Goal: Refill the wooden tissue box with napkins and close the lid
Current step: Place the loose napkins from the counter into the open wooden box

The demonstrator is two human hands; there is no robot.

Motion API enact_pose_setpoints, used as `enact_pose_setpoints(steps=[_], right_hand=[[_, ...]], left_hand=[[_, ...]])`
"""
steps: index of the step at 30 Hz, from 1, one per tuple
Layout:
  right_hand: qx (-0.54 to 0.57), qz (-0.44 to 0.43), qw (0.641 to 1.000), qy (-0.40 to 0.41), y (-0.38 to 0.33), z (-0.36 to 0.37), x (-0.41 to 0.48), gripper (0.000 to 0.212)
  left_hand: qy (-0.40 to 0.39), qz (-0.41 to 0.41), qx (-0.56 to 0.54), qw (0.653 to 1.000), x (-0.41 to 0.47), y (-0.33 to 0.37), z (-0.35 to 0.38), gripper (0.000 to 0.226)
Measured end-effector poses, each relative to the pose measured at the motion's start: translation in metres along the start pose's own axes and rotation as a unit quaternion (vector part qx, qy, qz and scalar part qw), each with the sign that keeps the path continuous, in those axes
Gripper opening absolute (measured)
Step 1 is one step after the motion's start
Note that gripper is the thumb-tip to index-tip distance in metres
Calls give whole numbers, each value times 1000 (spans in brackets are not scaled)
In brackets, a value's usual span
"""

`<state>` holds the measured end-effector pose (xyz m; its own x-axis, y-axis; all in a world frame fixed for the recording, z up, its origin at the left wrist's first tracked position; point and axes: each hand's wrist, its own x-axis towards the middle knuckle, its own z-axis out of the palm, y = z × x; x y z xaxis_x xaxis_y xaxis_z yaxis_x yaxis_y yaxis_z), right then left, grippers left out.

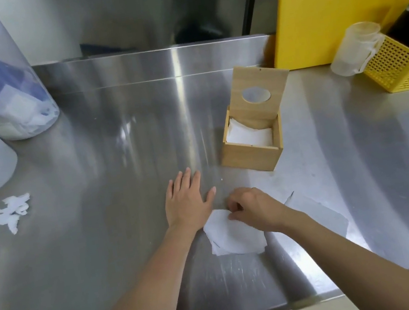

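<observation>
Brushed stainless steel (106, 149) runs across the whole head view, a worktop with a low raised back edge and streaky reflections, and a yellow panel (329, 1) stands beyond its far right corner.

Flat on the steel lies the left hand (186, 200), palm down, fingers spread wide and holding nothing. Just to its right, the right hand (249, 206) is curled, its fingertips pinching the far edge of a white napkin (235, 238); that thin, soft sheet lies under the wrist and toward the person, its corner slightly lifted.

Beyond the right hand, apart from it, sits the wooden tissue box (248, 153), a pale square-sided cube. Its hinged lid (258, 92) stands upright, pierced by an oval hole, and folded white napkins (248, 134) sit inside.

Far to the left of the left hand lie crumpled white paper scraps (13, 212). Beyond them stand translucent plastic containers (0, 88), one holding blue-and-white packets. Far right, a yellow perforated basket (403, 64) touches a cloudy plastic cup (355, 50).
</observation>
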<state>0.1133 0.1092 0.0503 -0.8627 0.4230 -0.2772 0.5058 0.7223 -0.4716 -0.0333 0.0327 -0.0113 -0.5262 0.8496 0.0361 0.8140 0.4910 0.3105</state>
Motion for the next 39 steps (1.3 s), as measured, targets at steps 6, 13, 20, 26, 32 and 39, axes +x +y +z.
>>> enact_pose_setpoints(steps=[6,13,20,26,32,39], right_hand=[[35,8,997,69,10,-53,5,12],[15,48,986,156,24,-121,34,15],[-70,100,984,129,54,-127,79,13],[-236,89,961,110,70,-110,96,12],[-303,-59,907,287,65,-110,84,39],[-229,94,969,-23,65,-110,86,30]], left_hand=[[-15,42,25,999,18,4,1,63],[23,74,30,997,32,16,7,59],[30,71,24,997,36,13,9,58],[38,67,24,997,35,14,7,58],[29,64,30,997,35,13,9,58],[26,66,37,997,36,14,10,58]])
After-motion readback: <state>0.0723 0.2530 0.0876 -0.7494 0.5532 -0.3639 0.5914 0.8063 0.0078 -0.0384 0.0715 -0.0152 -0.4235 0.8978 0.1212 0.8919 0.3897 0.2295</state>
